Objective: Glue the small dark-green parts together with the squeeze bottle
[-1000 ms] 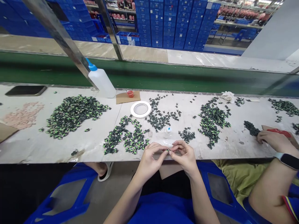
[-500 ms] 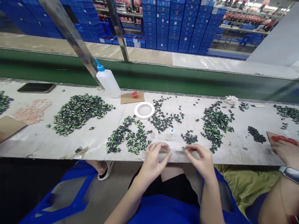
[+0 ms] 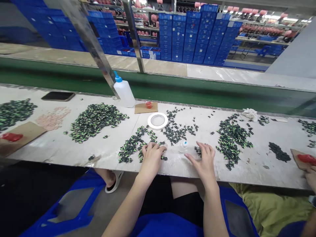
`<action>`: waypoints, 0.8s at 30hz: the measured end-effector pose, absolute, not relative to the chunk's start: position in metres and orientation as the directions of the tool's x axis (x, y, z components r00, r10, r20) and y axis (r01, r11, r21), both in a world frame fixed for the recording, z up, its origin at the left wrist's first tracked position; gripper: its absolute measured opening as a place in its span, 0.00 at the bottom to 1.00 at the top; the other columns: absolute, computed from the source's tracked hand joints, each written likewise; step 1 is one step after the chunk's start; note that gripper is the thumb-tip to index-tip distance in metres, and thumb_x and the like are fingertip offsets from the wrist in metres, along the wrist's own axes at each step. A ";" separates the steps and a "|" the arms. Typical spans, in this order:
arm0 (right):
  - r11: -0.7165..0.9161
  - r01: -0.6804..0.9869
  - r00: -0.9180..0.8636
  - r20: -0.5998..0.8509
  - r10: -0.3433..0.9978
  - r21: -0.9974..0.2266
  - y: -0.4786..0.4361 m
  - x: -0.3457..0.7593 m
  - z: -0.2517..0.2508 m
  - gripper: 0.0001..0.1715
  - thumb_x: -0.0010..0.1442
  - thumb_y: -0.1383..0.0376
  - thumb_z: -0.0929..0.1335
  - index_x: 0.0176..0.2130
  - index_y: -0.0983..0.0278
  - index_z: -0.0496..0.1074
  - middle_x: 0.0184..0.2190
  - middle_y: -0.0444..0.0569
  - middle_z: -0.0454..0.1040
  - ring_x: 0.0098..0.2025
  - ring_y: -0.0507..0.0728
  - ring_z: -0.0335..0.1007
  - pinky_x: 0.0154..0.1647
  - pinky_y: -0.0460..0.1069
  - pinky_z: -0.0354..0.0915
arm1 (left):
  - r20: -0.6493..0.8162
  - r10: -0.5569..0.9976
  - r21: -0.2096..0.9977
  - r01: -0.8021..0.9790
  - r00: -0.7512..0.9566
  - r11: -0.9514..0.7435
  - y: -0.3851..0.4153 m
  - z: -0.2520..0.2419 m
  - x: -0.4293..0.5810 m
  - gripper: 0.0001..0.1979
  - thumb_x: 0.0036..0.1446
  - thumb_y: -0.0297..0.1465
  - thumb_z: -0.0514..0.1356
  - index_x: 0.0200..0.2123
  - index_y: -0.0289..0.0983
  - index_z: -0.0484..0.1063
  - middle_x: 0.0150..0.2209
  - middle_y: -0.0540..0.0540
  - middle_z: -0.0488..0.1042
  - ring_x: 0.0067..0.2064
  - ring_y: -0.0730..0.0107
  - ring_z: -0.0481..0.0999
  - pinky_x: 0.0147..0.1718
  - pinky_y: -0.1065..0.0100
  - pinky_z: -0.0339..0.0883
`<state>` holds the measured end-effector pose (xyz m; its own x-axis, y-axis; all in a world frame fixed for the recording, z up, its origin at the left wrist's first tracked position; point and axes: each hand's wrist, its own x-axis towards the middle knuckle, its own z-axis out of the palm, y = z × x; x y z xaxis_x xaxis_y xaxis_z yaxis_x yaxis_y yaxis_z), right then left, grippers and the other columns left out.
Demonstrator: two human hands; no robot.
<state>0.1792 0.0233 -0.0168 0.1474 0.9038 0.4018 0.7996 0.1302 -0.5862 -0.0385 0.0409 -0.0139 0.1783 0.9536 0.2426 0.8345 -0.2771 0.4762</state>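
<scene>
My left hand (image 3: pixel 151 158) is over the near pile of small black-and-green parts (image 3: pixel 129 147), with its fingers bent down and apart among the pieces. Nothing held shows in it, though the fingertips partly cover the parts beneath. My right hand (image 3: pixel 206 161) is open, thumb and fingers wide apart, with no part visible between them. Close to its thumb stands a small clear bottle with a blue tip (image 3: pixel 184 145). Behind the right fingers lies a small group of plain black pieces (image 3: pixel 197 150), partly hidden.
Behind the bottle are scattered black pieces (image 3: pixel 174 130) and a white tape roll (image 3: pixel 157 121). More black-and-green piles lie left (image 3: pixel 95 121) and right (image 3: pixel 230 138). A tall white squeeze bottle (image 3: pixel 124 93) stands at the back. A co-worker's hand (image 3: pixel 311 176) is at the right edge.
My left hand has moved left onto the black-and-green pile. The right hand, earlier pinching a small greenish part, has opened beside the bottle. The view has shifted somewhat.
</scene>
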 end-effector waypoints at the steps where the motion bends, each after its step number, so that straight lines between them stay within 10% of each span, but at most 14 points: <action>1: 0.165 0.800 0.098 0.397 0.912 -0.577 0.027 0.170 -0.022 0.40 0.51 0.41 0.68 0.53 0.64 0.67 0.49 0.58 0.68 0.55 0.68 0.53 0.54 0.62 0.57 | 0.226 0.959 0.489 0.831 0.173 -0.265 0.040 -0.010 -0.038 0.19 0.54 0.17 0.49 0.37 0.41 0.75 0.35 0.42 0.75 0.44 0.54 0.64 0.46 0.50 0.50; 10: 0.194 0.540 0.079 0.278 0.957 -0.819 0.035 0.147 -0.019 0.21 0.57 0.51 0.68 0.42 0.63 0.63 0.49 0.56 0.70 0.59 0.65 0.56 0.56 0.61 0.59 | 0.128 0.982 0.753 0.631 0.140 -0.189 0.028 0.005 -0.025 0.05 0.56 0.25 0.60 0.34 0.41 0.75 0.37 0.49 0.78 0.50 0.58 0.69 0.49 0.52 0.47; 14: 0.064 0.241 0.226 0.121 0.967 -0.968 0.019 0.162 -0.007 0.24 0.50 0.54 0.72 0.36 0.63 0.59 0.34 0.50 0.73 0.36 0.57 0.72 0.37 0.52 0.68 | 0.139 0.974 0.761 0.610 0.181 -0.222 0.030 -0.004 -0.007 0.04 0.54 0.25 0.63 0.30 0.40 0.75 0.34 0.51 0.78 0.51 0.57 0.68 0.51 0.50 0.46; 24: 0.089 -0.073 0.507 0.040 0.861 -0.993 -0.004 0.176 -0.015 0.22 0.46 0.52 0.72 0.30 0.67 0.66 0.20 0.44 0.64 0.19 0.48 0.56 0.17 0.44 0.52 | 0.096 0.975 0.783 0.590 0.201 -0.199 0.032 -0.014 -0.004 0.08 0.49 0.23 0.64 0.32 0.41 0.75 0.39 0.47 0.78 0.54 0.54 0.67 0.52 0.49 0.47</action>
